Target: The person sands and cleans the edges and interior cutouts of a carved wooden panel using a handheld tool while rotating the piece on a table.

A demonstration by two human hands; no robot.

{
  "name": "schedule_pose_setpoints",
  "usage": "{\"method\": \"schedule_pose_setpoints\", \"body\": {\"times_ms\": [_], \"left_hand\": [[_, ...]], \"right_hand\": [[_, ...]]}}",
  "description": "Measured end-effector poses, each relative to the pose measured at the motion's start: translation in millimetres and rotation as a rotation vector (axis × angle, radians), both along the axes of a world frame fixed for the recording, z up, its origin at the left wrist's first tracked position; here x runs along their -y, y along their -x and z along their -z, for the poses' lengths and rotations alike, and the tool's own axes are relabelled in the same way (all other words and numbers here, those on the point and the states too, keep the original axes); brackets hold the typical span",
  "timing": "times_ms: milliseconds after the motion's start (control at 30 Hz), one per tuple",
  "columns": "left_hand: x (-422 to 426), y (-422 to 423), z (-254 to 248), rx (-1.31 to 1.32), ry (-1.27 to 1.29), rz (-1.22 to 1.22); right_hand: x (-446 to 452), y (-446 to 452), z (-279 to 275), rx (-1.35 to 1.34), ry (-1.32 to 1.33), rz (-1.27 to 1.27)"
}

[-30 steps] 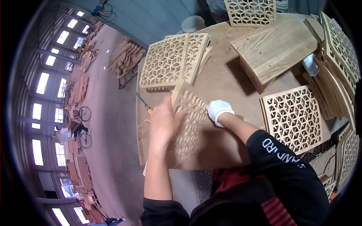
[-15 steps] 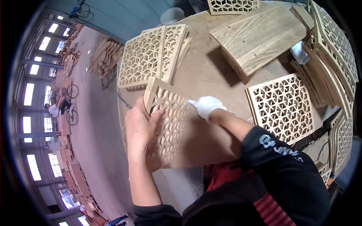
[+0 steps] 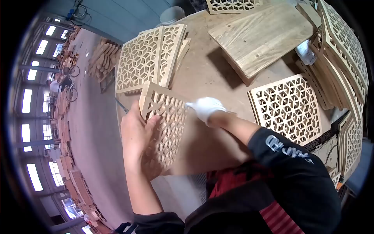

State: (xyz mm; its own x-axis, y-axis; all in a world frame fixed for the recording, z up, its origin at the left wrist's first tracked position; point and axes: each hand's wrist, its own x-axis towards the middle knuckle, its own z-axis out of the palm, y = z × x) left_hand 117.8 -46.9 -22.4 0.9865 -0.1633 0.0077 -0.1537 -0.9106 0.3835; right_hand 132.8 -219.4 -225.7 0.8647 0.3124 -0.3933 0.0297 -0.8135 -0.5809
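My left hand, bare, grips a wooden lattice panel by its left edge, with the thumb across the cut-out face. The panel stands tilted over the table, its lower part blurred. My right hand, in a white glove, is at the panel's right edge. Its fingers are curled, with one white tip reaching to the wood; whatever it may hold is hidden. A stack of lattice panels lies just beyond my left hand. To the right of my gloved hand lies another lattice panel stack.
A wooden block with a broad plank top stands at the back. Curved lattice panels are piled along the right. A white bucket is behind the table. On the floor at left are stacked wood pieces and a bicycle.
The view has shifted slightly, so the table and panels appear further left. Both hands stay at the same panel, the gloved one still at its right edge.
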Motion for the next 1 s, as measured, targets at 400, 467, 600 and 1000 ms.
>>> {"method": "schedule_pose_setpoints", "body": {"times_ms": [400,467,600,1000], "left_hand": [[1.8,0.6,-3.2,-0.056,-0.036,-0.06],[3.4,-1.3,-5.5,-0.062,-0.027,-0.074],[7.4,3.5,-8.7,-0.095,-0.008,-0.12],[-0.2,4.7,-4.3,-0.075,-0.001,-0.08]], "right_hand": [[-21.0,-31.3,41.7,-0.076,-0.135,-0.032],[-34.7,-36.6,53.2,0.028,-0.082,-0.163],[0.7,-10.5,-16.9,-0.195,-0.229,-0.073],[12.1,-1.4,-13.7,-0.268,-0.254,0.048]]}}
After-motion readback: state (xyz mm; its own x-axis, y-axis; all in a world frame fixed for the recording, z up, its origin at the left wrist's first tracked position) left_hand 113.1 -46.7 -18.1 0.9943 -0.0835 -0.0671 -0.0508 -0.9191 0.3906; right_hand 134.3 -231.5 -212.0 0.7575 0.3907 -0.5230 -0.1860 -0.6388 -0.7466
